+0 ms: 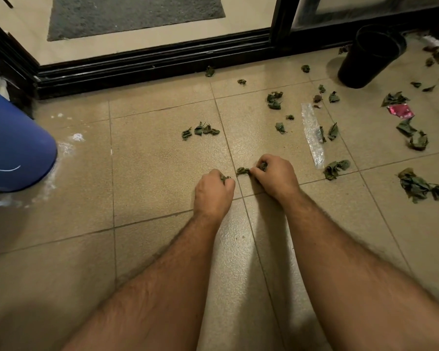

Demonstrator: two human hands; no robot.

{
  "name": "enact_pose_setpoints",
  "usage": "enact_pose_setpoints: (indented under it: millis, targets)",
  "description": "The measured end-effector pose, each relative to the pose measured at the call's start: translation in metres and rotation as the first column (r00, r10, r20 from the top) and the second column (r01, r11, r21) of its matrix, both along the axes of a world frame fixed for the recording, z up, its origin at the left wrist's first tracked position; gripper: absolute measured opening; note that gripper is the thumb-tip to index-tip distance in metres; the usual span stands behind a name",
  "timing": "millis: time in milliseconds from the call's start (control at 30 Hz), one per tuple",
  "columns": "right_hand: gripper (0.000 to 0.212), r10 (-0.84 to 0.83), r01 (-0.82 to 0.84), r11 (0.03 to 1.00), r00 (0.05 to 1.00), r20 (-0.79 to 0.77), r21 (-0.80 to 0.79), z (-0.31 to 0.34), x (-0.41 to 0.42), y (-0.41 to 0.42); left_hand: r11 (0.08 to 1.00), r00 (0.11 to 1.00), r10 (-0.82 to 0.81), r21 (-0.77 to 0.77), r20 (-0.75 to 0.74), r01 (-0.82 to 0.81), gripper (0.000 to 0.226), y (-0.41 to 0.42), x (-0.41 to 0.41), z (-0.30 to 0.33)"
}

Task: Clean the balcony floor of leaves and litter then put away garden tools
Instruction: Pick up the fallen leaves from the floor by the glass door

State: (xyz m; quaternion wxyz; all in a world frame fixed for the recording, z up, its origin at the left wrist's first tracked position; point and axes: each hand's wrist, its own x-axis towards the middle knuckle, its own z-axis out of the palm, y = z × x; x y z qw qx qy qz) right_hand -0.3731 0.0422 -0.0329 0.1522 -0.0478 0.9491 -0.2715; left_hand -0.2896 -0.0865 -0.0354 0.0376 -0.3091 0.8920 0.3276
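A blue drum [15, 148] stands at the tiled floor's [150, 160] left edge. Mid-floor, the left hand [213, 192] is curled around leaf scraps; the right hand [275, 176] pinches a dried leaf [242, 171]. More leaves [336, 168], a clear wrapper [312, 134] and a black pot [370, 59] lie toward the right.

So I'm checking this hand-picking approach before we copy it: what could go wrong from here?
1. Both hands, left hand and right hand, already grip dried green leaves, so crumbling bits may drop back on the beige tiled floor.
2. The clear plastic wrapper strip blends with the tiles and could be overlooked.
3. The tipped-over black plastic pot may roll if bumped.
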Motion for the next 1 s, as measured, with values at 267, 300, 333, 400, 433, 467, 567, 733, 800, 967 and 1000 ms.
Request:
enact_pose_setpoints:
  millis: [267,300,333,400,433,467,567,733,800,967,1000]
  targets:
    - [0.012,-0.201,0.219,0.921,0.976,0.088,-0.323,0.012,-0.004,0.001,0.822,0.883,0.455,0.438,-0.117,-0.365,0.021,-0.036,-0.004,-0.004]
    - [0.018,-0.179,0.197,0.921,0.98,0.086,-0.337,0.013,-0.005,-0.001,0.823,0.877,0.462,0.433,-0.132,-0.368,0.023,-0.041,-0.007,-0.003]
    - [0.022,-0.141,0.159,0.931,0.987,0.078,-0.329,0.014,-0.005,-0.004,0.835,0.876,0.458,0.41,-0.148,-0.368,0.024,-0.045,-0.011,-0.003]
    - [0.025,-0.052,0.067,0.961,0.997,0.062,-0.267,0.011,-0.004,-0.01,0.871,0.886,0.432,0.331,-0.168,-0.362,0.024,-0.052,-0.019,0.0]
    - [0.026,-0.011,0.025,0.974,0.998,0.064,-0.226,0.009,-0.002,-0.013,0.887,0.89,0.419,0.291,-0.179,-0.359,0.024,-0.056,-0.023,0.003]
    - [0.029,0.033,-0.021,0.985,0.997,0.065,-0.17,0.007,0.001,-0.014,0.898,0.893,0.407,0.259,-0.19,-0.354,0.024,-0.06,-0.027,0.005]
    - [0.03,0.152,-0.154,0.988,0.987,0.047,0.033,0.002,0.009,-0.017,0.924,0.907,0.366,0.197,-0.208,-0.327,0.03,-0.072,-0.041,0.01]
    - [0.016,0.025,-0.02,0.977,1.0,0.02,-0.21,0.004,-0.001,-0.027,0.963,0.947,0.268,0.039,-0.179,-0.265,0.053,-0.099,-0.066,0.008]
    - [0.02,-0.095,0.12,0.893,0.992,0.077,-0.435,0.009,-0.009,-0.037,0.98,0.972,0.191,-0.032,-0.137,-0.197,0.055,-0.106,-0.073,0.005]
    - [0.022,-0.21,0.249,0.789,0.968,0.134,-0.562,0.011,-0.028,-0.067,0.993,0.999,-0.033,-0.111,-0.013,0.031,0.048,-0.116,-0.079,-0.005]
    - [0.02,-0.196,0.234,0.804,0.972,0.128,-0.547,0.011,-0.031,-0.075,0.987,0.998,-0.067,-0.149,-0.001,0.067,0.04,-0.117,-0.08,-0.007]
